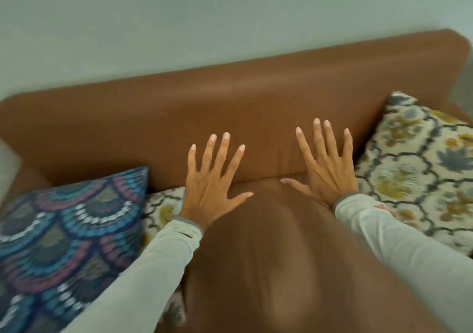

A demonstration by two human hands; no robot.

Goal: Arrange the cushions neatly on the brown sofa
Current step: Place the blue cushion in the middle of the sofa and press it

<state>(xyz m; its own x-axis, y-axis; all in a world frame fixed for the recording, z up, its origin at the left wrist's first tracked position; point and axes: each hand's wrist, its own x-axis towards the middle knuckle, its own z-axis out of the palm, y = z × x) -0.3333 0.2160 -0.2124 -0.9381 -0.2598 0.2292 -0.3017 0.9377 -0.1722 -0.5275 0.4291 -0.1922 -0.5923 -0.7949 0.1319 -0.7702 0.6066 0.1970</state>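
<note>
- Soft, even, indoor light; no hard glare anywhere, and the pale grey-green wall (179, 25) is lit flat with no visible source.
- The smooth brown leather sofa (230, 97) shows a faint sheen along its backrest top and a pale bright patch on the seat near the bottom edge.
- A broad dark shadow lies on the seat between the two arms.
- Motion blur smears the whole view: the blue and pink scalloped cushion (66, 230) and the cream floral cushion (422, 169) have streaked patterns.
- The left hand (210, 186) and right hand (327, 174) are the sharpest parts.
- Wide-angle distortion bows the backrest, worst at the corners.
</note>
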